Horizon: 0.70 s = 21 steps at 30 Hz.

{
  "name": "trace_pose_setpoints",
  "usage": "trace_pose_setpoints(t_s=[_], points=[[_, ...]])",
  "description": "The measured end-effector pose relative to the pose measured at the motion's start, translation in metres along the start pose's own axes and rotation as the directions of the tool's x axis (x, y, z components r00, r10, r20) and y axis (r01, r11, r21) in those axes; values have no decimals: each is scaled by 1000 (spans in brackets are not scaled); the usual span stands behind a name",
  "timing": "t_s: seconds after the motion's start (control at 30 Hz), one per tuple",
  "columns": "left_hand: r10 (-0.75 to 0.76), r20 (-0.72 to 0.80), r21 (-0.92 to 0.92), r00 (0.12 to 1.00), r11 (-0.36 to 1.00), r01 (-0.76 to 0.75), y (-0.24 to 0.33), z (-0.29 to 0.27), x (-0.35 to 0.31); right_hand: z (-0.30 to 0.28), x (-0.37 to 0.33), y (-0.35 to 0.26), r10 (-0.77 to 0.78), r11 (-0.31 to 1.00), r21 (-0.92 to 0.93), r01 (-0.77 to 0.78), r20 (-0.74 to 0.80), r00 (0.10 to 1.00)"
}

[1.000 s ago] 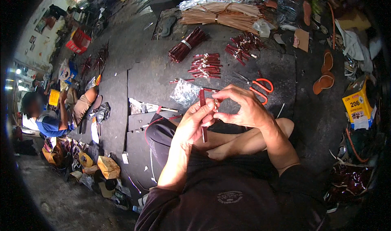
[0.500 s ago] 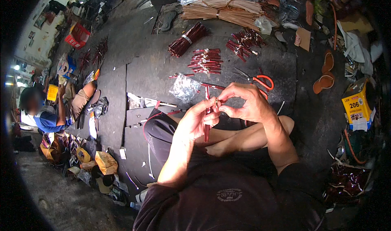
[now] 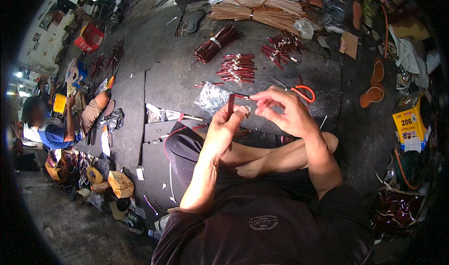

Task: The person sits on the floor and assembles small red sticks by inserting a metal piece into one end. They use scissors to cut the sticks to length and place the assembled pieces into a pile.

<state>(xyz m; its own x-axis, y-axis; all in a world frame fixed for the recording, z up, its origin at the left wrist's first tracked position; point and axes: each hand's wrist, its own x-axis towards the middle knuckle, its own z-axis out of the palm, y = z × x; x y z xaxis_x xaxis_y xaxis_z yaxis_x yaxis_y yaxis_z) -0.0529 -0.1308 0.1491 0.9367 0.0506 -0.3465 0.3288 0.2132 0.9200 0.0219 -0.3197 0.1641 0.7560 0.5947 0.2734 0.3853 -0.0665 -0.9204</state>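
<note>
My left hand (image 3: 224, 127) is closed around a dark red glossy strap (image 3: 231, 106) that stands upright past the thumb. A small shiny metal buckle (image 3: 248, 109) shows at that hand's fingertips. My right hand (image 3: 286, 114) hovers just to the right, thumb and forefinger apart. Its forefinger tip is close to the end of a short dark red strip (image 3: 241, 96); whether this strip is part of the held strap or lies behind it, I cannot tell. Beyond the hands lies a clear plastic bag (image 3: 211, 98). Orange-handled pliers (image 3: 304, 93) rest beyond my right hand.
A stack of red straps with buckles (image 3: 237, 68), a banded strap bundle (image 3: 216, 43) and a looser pile (image 3: 283, 47) lie farther off. Tan strips (image 3: 255, 10) are at the back. Sandals (image 3: 374, 85) and a yellow box (image 3: 410, 120) stand right. Another person (image 3: 58, 129) sits left.
My right hand has moved slightly away and up from the buckle, its fingers now higher. My left hand has tilted, and the strap has shifted left.
</note>
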Motion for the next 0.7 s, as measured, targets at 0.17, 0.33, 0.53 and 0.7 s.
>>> trace_pose_setpoints(t_s=[0.17,0.33,0.53,0.7], points=[[117,-73,190,990,977,-101,-6,8,0,20,-4,11,76,996,-46,-77,-20,997],[139,-152,-124,978,980,-159,-22,-5,14,13,-4,20,228,954,209,-214,-44,973],[324,-317,49,891,944,-326,-26,-20,35,9,1,9,283,878,396,-269,24,959],[321,-361,-46,876,932,-361,-25,-16,27,31,-5,18,284,817,528,-230,-22,958]])
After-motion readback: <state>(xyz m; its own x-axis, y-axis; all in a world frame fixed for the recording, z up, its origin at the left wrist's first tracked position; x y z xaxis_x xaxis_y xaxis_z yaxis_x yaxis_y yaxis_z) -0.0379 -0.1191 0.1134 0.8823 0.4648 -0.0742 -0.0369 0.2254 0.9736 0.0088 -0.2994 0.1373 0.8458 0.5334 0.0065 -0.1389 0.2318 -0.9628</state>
